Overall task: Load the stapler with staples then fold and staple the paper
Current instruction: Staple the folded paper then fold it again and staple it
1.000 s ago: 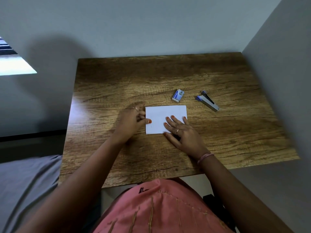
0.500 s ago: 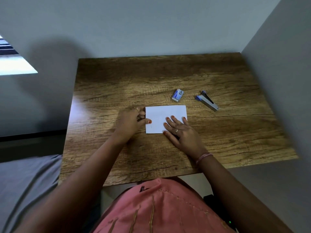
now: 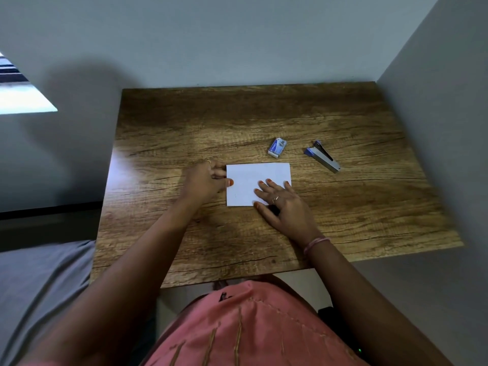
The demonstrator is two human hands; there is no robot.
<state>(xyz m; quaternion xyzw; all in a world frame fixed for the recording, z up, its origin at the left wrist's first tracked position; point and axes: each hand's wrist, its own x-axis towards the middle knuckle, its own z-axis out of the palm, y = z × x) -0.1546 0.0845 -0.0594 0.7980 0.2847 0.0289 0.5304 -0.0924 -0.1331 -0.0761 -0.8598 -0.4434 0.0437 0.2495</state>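
Observation:
A folded white paper (image 3: 253,178) lies flat in the middle of the wooden table (image 3: 264,122). My left hand (image 3: 206,182) is curled at the paper's left edge, thumb pressing on that edge. My right hand (image 3: 282,204) lies flat with spread fingers on the paper's near right part. A small blue and white staple box (image 3: 277,147) rests just beyond the paper. The blue and silver stapler (image 3: 322,159) lies to the right of the box, untouched.
Grey walls close in behind the table and along its right side. A grey cushion or bed surface (image 3: 39,286) sits low at the left. My pink garment (image 3: 250,328) fills the bottom of the view at the table's near edge.

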